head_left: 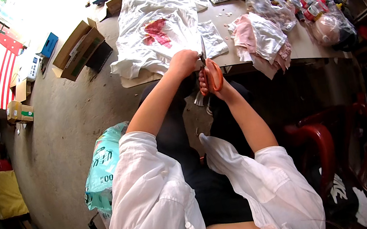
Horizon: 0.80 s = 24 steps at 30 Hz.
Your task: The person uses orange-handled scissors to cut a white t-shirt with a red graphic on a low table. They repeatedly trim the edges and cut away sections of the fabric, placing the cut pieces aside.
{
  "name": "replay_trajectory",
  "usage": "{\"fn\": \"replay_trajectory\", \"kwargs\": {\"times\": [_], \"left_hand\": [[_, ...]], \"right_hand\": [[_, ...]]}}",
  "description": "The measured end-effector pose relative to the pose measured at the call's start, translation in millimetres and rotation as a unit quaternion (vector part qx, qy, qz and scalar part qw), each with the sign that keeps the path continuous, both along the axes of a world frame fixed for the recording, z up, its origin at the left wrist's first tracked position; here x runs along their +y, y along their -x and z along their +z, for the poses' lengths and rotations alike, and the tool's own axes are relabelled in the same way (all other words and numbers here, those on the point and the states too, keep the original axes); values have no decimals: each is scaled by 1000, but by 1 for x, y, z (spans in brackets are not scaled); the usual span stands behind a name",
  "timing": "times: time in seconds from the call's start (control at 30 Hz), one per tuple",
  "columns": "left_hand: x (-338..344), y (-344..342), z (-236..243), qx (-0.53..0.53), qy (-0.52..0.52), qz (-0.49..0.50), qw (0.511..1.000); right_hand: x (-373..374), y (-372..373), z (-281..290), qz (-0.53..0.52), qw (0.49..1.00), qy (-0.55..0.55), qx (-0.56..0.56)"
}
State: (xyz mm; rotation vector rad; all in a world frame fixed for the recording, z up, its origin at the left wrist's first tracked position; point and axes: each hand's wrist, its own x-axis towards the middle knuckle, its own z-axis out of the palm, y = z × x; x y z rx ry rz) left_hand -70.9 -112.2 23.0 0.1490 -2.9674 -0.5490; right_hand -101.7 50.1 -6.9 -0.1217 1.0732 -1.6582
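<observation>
White cloth [157, 29], red-printed, is spread rumpled over the near part of the table [300, 41], with no clear long axis. Judged by its folds, it is light, soft and apt to slide; a gathered edge, held taut, would offer the best grip. Scissors [210, 77], between the hands just beyond the table's near edge, have their long axis running roughly away from the person, blades pointing toward the table, orange handles toward the body. They should handle as stiff and fairly light; the loops are the place to hold. Right hand [214, 80]: fingers wrapped around the handles. Left hand [184, 63]: fingers curled in beside the blades; what they pinch, if anything, cannot be told.
</observation>
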Motion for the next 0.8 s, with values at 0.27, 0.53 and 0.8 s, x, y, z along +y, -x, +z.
{"fn": "replay_trajectory", "kwargs": {"times": [0.27,0.53,0.8], "left_hand": [[-17,-2,0,-35,16,-90,995],[-17,-1,-4,-58,2,-41,997],[6,1,11,131,108,27,985]], "right_hand": [[-6,-5,22,11,998,23,-61],[-3,-4,12,-10,999,-45,24],[-3,-14,18,-71,985,-68,145]]}}
